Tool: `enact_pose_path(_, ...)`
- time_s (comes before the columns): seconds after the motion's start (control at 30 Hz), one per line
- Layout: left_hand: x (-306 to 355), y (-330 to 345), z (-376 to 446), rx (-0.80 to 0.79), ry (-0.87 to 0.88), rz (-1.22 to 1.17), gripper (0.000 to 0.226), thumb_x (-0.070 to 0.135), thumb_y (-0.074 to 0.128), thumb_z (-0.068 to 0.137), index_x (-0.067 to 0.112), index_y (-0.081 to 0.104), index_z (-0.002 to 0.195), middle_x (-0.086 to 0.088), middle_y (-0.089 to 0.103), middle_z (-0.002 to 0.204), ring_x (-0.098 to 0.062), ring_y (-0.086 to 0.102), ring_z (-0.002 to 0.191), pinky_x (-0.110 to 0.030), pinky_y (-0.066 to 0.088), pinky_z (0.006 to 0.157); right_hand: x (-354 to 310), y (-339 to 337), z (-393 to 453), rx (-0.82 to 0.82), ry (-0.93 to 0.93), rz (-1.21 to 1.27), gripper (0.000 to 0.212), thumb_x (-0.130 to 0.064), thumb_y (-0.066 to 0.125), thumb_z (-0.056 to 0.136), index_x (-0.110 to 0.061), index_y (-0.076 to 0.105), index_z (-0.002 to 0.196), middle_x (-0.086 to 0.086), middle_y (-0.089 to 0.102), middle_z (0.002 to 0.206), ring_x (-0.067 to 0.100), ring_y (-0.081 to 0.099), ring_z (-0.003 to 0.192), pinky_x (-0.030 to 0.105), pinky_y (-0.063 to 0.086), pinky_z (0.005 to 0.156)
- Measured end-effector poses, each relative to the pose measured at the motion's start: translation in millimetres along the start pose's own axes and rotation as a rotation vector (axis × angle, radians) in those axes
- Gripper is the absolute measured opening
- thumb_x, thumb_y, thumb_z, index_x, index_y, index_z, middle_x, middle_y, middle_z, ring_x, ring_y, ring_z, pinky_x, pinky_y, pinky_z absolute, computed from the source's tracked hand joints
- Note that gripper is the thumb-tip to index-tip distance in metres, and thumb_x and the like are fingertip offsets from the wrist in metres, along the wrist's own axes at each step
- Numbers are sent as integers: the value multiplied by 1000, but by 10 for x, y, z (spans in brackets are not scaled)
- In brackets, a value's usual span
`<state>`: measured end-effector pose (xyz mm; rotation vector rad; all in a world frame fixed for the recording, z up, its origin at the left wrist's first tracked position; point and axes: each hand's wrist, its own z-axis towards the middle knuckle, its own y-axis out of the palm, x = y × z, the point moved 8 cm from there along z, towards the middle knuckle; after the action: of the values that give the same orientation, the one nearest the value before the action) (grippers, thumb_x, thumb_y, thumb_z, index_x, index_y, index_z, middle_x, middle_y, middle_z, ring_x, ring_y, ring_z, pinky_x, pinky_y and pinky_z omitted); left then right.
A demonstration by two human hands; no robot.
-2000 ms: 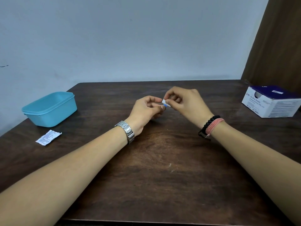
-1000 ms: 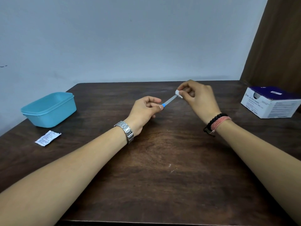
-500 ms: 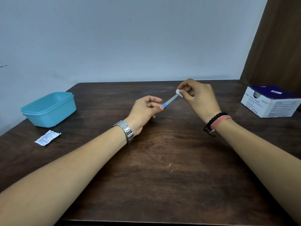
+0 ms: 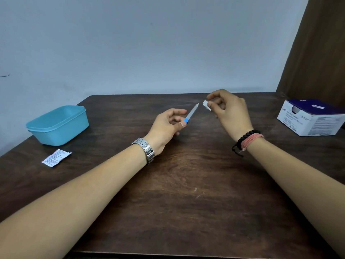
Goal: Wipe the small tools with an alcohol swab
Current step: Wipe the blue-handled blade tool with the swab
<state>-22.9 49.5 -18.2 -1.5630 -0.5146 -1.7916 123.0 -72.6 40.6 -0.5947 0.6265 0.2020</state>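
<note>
My left hand (image 4: 166, 126) pinches the blue handle end of a small nail file (image 4: 192, 112), whose thin grey blade points up and to the right above the table. My right hand (image 4: 228, 111) holds a small folded white alcohol swab (image 4: 206, 105) between thumb and forefinger. The swab sits just past the blade's tip, a small gap apart from it. Both hands hover over the middle of the dark wooden table (image 4: 186, 184).
A light blue plastic tub (image 4: 57, 125) stands at the left. A torn white swab wrapper (image 4: 56, 157) lies in front of it. A white and purple box of alcohol swabs (image 4: 311, 117) sits at the right edge, by a brown curtain.
My right hand slid the swab along the blade from the handle to the tip and has now come off the tip. The left hand has kept its hold.
</note>
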Motion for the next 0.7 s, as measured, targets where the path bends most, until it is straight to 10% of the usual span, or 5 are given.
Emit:
enact_pose_path(0.13,-17,-29,0,38,-27,-99,28,-2,63,91,17,64,112,2,61,87,-9,63,73,-22,55,65,-5,170,-91,-105,105,161,9,-12,65,90,-14,69,98,5,70,83,3,63,61,19,53,51)
enact_pose_path(0.7,45,-23,-63,29,-88,-329,13,1,66,89,7,65,101,-5,74,83,-11,69,72,-22,56,69,-330,345,-214,-176,-93,101,5,-11,74,82,-14,70,82,-8,70,74,7,66,69,20,52,64)
